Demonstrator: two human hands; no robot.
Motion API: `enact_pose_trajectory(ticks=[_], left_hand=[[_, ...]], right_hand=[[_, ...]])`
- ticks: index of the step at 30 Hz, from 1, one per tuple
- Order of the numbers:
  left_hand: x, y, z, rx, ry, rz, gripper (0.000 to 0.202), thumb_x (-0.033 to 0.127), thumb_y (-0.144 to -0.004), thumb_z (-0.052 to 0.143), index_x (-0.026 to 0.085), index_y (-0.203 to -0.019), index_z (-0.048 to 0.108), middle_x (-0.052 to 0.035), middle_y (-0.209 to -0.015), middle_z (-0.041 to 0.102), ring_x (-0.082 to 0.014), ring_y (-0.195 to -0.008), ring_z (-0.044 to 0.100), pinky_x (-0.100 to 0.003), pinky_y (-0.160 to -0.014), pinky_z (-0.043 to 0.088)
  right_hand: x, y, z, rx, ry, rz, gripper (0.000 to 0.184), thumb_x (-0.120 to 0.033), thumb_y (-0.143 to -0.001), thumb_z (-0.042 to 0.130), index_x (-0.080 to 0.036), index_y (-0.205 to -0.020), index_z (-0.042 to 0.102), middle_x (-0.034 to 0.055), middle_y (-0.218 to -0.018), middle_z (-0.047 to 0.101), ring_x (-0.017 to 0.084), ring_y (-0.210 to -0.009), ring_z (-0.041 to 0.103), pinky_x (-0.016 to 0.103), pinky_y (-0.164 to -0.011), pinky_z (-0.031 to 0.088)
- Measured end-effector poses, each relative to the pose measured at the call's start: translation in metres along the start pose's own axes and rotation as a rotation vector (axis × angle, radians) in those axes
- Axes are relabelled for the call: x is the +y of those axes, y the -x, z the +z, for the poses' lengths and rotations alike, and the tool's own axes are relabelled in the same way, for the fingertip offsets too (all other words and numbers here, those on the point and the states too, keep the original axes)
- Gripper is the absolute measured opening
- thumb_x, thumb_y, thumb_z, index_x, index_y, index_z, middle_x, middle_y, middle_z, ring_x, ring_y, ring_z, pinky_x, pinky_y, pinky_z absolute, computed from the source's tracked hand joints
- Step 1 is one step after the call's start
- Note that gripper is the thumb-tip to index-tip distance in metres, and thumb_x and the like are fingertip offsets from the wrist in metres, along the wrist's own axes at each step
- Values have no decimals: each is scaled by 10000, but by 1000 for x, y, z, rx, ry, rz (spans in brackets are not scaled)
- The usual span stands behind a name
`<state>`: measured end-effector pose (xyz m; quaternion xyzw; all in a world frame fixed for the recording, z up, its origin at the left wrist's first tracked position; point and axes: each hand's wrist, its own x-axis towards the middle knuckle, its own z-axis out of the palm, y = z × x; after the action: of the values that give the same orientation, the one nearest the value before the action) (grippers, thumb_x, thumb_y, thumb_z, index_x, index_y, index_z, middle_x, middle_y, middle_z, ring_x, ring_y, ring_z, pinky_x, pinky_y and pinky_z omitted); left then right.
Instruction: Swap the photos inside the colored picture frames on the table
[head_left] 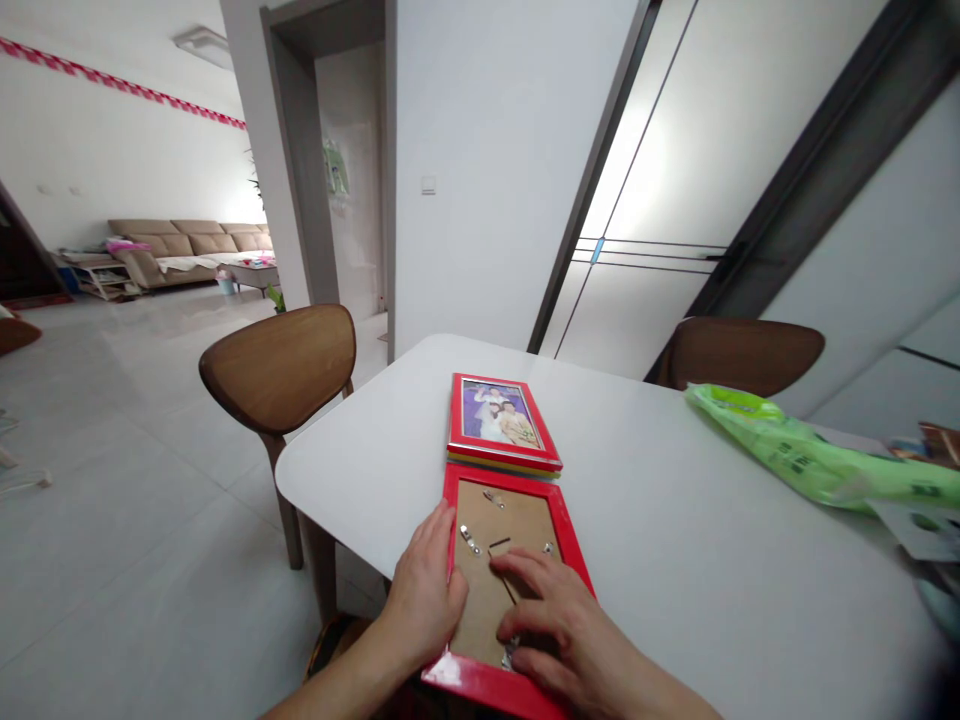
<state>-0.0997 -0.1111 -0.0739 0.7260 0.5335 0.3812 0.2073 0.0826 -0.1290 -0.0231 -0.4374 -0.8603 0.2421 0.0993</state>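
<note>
A red picture frame [574,540] lies face down at the near edge of the white table, its brown backing board [476,590] up. Small metal turn clips [470,540] sit around the board's edges. My left hand [424,580] holds the frame's left side, fingers along the outer edge and thumb over the board. My right hand [562,620] rests over the lower right of the board with curved, parted fingers. Its index fingertip is by the cut stand flap [500,546], while thumb and middle finger are around the lower clip [509,654], which is partly hidden.
Beyond it lies a stack of frames, the top red frame [504,425] showing a photo of people. A green plastic bag [817,460] lies at the right of the white table [637,480]. Wooden chairs stand at the left [289,365] and far right [742,355].
</note>
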Motion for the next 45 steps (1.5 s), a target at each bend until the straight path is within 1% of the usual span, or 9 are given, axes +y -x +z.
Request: enact_pose_trajectory(ticks=[7,14,19,22,26,31,36,40,45], left_hand=[[-2,-1,4,-19,5,-4,610,56,-629,405,70,-1236,347,-132,-1273,390,-208,-1170,344,-359,-1001,260],[8,-5,-4,-29,85,-82,535,132,-683,459,73,-1209,387,-140,-1248,418,-220,-1147,366,-360,-987,261],[27,-13,-11,19,453,-237,280,239,-643,563,155,-908,587,-89,-1145,508,-245,-1100,400,-354,-951,279],[32,-16,-20,-10,700,-374,227,354,-701,492,163,-808,551,-43,-849,620,-212,-815,569,-320,-729,442],[13,-14,-46,-46,754,-492,284,423,-713,466,154,-799,501,7,-627,602,-152,-533,569,-237,-495,433],[-30,-8,-77,27,670,-579,291,435,-672,532,149,-718,506,19,-577,583,-132,-481,543,-201,-447,389],[-60,-10,-87,59,522,-554,315,412,-673,531,140,-833,535,-10,-641,616,-181,-563,591,-244,-486,431],[-67,-17,-96,152,325,-457,456,307,-624,564,127,-1035,483,-49,-783,619,-251,-772,589,-361,-677,452],[-20,-11,-79,227,139,-242,489,242,-622,553,166,-1097,468,-84,-1190,453,-256,-1149,347,-409,-989,219]], right_hand=[[5,-8,13,218,-15,183,350,-328,-660,554,-210,-990,571,91,-1174,458,228,-1057,430,367,-907,326],[10,-15,5,321,3,231,325,-168,-649,467,-182,-960,563,75,-969,549,189,-915,496,310,-821,382],[-7,-18,-12,389,0,204,298,-169,-634,484,-194,-918,569,56,-939,556,189,-896,501,329,-812,393],[-17,-19,-17,439,-48,123,275,-219,-672,498,-208,-941,554,57,-1007,531,184,-917,500,325,-814,403],[1,-15,-17,525,-49,189,317,-353,-738,453,-201,-1008,519,76,-1009,530,174,-816,536,308,-718,440],[51,-6,-4,427,155,524,456,-376,-729,422,-142,-1118,465,120,-1021,526,227,-846,547,337,-720,420],[62,-5,-1,366,119,582,507,-262,-704,406,-119,-1189,381,129,-1014,561,228,-874,548,331,-756,397],[57,-4,-11,450,-122,670,525,-221,-665,423,-123,-1178,377,94,-843,612,220,-743,583,336,-704,419],[39,7,-22,489,-1115,641,685,-262,-662,496,-263,-1281,204,42,-847,648,188,-597,617,326,-587,475]])
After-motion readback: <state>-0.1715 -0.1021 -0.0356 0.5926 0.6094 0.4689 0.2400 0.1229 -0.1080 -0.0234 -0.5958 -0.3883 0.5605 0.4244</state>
